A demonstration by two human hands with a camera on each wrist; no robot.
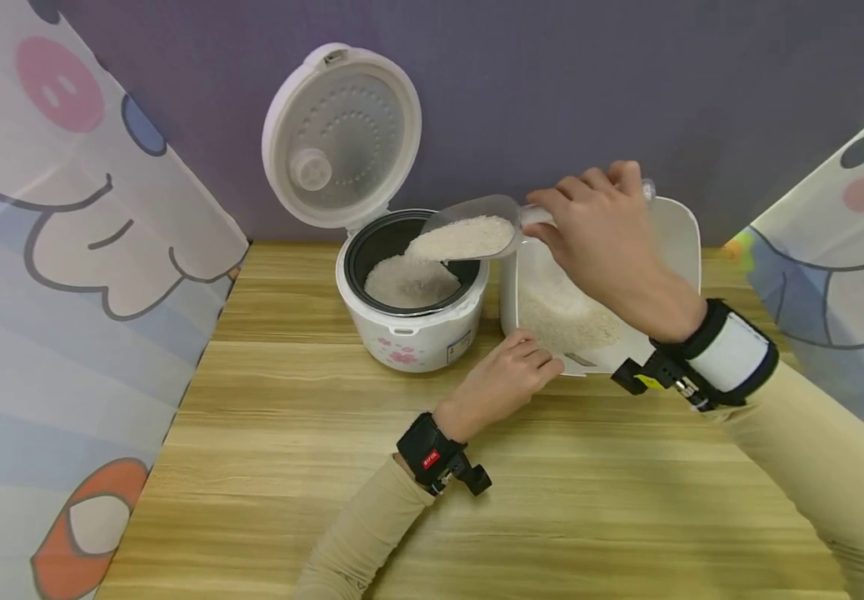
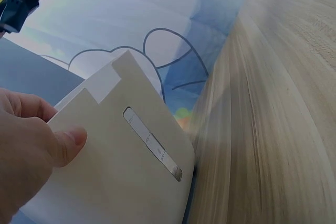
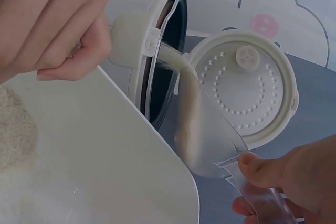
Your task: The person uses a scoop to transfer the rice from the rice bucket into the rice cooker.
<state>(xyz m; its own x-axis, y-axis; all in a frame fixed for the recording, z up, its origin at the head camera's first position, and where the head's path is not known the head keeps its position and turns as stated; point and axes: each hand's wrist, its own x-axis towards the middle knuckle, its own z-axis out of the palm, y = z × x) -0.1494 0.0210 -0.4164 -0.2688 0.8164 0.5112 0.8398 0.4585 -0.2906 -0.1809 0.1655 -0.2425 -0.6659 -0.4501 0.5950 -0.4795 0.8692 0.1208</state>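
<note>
My right hand (image 1: 600, 237) grips the handle of a clear plastic scoop (image 3: 220, 150) loaded with white rice (image 1: 465, 239). The scoop's lip is tipped over the open rice cooker (image 1: 409, 333), and grains run off it into the dark inner pot (image 1: 372, 242). A mound of rice (image 1: 409, 282) lies in that pot. My left hand (image 1: 502, 379) pinches the front rim of a white rice bin (image 2: 126, 156), thumb outside and fingers over the edge. More rice (image 1: 566, 321) lies inside the bin, which stands right of the cooker.
The cooker's round lid (image 1: 349, 133) stands raised behind it, near the grey-purple back wall (image 1: 551, 100). Cartoon-printed curtains (image 1: 87, 233) flank the wooden table (image 1: 267, 467). The bin's front has a narrow window slot (image 2: 152, 142).
</note>
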